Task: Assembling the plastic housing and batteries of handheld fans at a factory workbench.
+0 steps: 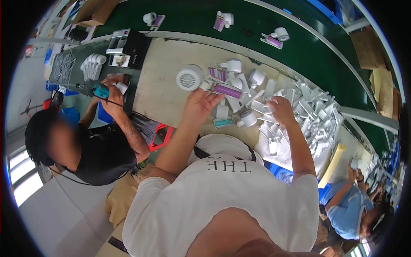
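My left hand (200, 105), palm up, has its fingers curled under a white device with a round grille (189, 78). A purple cylindrical battery (227, 90) lies in the device's open handle, pointing right. My right hand (281, 110) is at the left edge of a heap of white plastic handle shells (314, 113). Its fingers are bent together on one pale handle shell (259, 107), partly covered by the fingertips. Between my hands lie several similar white round heads, one of them a white cup-shaped head (233, 65), some with purple batteries attached. A teal-coloured part (222, 123) sits nearer me.
A green conveyor belt (188, 19) beyond the table carries several device assemblies. At left, a co-worker (102, 141) holds a teal electric screwdriver (100, 91) near a black-and-silver fixture (124, 49). A yellow strip (332, 166) edges the heap; another person (349, 210) sits at right.
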Tool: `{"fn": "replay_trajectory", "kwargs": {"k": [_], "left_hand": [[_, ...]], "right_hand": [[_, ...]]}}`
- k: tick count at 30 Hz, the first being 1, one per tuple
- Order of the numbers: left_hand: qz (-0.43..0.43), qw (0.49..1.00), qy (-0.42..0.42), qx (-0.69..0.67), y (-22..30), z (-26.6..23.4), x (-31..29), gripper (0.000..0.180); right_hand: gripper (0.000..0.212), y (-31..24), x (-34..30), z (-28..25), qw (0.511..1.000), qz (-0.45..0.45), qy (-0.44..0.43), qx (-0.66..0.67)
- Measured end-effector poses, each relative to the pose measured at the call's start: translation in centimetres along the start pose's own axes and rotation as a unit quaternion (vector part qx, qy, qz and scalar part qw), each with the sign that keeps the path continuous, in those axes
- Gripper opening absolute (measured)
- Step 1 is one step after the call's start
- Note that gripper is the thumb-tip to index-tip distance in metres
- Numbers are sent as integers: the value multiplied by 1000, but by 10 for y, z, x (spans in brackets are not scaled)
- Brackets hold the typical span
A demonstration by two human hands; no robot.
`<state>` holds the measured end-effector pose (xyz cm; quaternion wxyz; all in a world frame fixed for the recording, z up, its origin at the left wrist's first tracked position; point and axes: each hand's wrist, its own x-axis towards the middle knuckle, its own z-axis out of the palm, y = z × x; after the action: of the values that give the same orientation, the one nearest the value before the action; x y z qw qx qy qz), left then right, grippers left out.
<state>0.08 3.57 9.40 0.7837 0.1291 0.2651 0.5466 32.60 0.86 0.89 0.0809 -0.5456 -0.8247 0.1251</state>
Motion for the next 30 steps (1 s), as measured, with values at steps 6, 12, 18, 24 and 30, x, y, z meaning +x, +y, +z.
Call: {"fn": "replay_trajectory", "kwargs": {"k": [6,12,18,24,30], "left_hand": [[45,997,52,41,-12,17,-6,29],[76,994,73,-7,-12,36,-18,23],[120,991,57,-6,-20,30,-23,23],[160,983,80,47,-13,36,-15,27],[199,977,43,60,-2,57,-19,33]], "right_hand": [[54,-107,33,-96,942,35,159,294],[57,-188,69,-107,970,-56,206,114],[58,-199,72,-104,965,-63,229,110],[55,-199,80,-105,968,-65,237,60],[48,-181,62,-92,761,182,60,620]]}}
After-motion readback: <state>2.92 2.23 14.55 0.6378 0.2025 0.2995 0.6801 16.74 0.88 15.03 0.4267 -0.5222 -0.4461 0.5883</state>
